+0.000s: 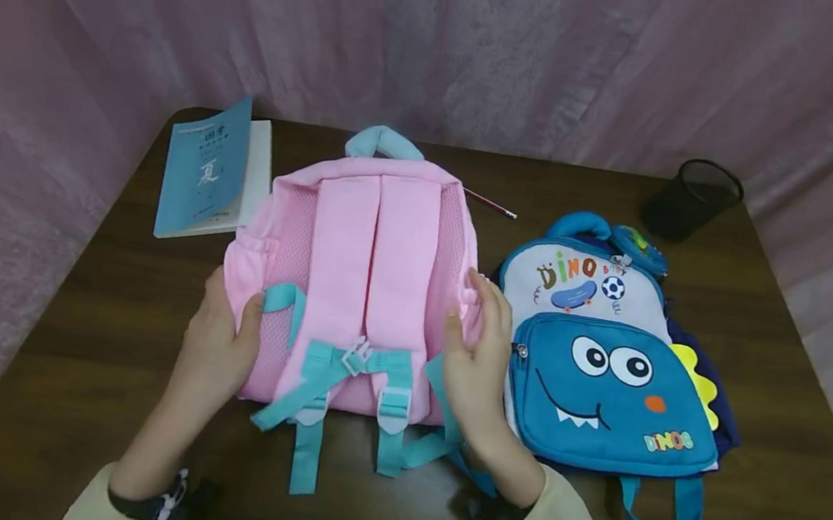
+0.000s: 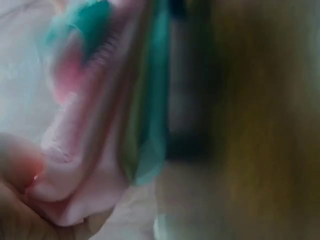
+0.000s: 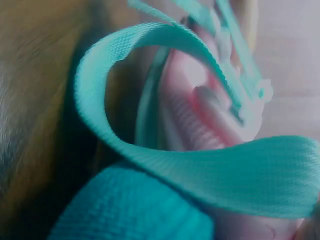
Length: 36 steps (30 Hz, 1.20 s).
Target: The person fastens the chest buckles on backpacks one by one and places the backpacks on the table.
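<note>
Dark wooden table [image 1: 35,391]. Pink backpack [image 1: 342,286] in middle, straps up, just left of blue backpack [image 1: 613,413]. Looks light, soft, floppy; grippy fabric, hardly fragile. Shoulder straps [image 1: 404,267] look padded, probably firmer. Left hand [image 1: 215,349] grips left side, right hand [image 1: 477,366] right side, thumbs uppermost: sound two-sided hold. Teal webbing [image 1: 305,459] dangles near, could snag. Far carry loop [image 1: 383,141]: likely best one-handed hold.

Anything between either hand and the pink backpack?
Nothing blocking: the left hand and right hand both touch the sides of the pink backpack. Only a loose teal strap runs close by the right hand; the blue backpack lies beyond it.
</note>
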{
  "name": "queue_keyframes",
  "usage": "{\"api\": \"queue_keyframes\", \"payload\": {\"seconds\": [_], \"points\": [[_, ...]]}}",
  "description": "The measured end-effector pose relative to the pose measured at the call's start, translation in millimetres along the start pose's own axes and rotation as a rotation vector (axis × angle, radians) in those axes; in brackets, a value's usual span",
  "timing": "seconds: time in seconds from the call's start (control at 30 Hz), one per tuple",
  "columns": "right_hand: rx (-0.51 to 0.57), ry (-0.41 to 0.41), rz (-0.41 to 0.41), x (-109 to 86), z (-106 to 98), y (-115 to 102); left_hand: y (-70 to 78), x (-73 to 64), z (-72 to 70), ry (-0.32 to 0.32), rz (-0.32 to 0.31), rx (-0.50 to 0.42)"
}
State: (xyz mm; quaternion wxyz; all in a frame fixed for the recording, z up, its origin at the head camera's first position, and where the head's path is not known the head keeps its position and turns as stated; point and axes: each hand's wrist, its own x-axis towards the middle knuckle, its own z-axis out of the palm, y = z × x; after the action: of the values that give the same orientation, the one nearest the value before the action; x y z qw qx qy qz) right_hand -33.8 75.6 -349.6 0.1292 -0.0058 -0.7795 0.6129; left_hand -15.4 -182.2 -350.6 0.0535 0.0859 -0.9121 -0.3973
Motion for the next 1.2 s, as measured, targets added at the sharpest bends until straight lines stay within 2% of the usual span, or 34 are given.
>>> {"api": "queue_keyframes", "payload": {"seconds": [0.2, 0.37, 0.5, 0.63, 0.73, 1.0, 1.1, 1.2], "points": [[-0.13, -0.06, 0.023, 7.0, 10.4, 4.4, -3.2, 8.4, 2.5, -0.056, 0.025, 0.051], [-0.24, -0.114, 0.031, 13.4, 20.8, 5.9, -14.1, 27.5, -4.8, -0.202, 0.037, 0.103], [-0.3, -0.153, 0.083, 19.3, 25.9, 7.0, -20.8, 43.8, -10.2, -0.345, -0.013, 0.131], [-0.343, -0.196, 0.168, 20.3, 26.9, 8.7, -21.4, 51.9, -11.7, -0.437, -0.063, 0.178], [-0.371, -0.19, 0.199, 19.1, 26.8, 11.1, -20.6, 52.0, -10.5, -0.457, -0.076, 0.206], [-0.498, -0.176, 0.14, 17.3, 31.4, 17.2, -25.6, 46.6, -11.6, -0.504, -0.103, 0.235], [-0.513, -0.202, 0.12, 16.7, 28.3, 17.2, -22.5, 43.1, -17.4, -0.496, -0.082, 0.287], [-0.53, -0.268, 0.082, 14.3, 22.5, 14.6, -11.6, 36.0, -23.3, -0.448, -0.021, 0.32]]}}
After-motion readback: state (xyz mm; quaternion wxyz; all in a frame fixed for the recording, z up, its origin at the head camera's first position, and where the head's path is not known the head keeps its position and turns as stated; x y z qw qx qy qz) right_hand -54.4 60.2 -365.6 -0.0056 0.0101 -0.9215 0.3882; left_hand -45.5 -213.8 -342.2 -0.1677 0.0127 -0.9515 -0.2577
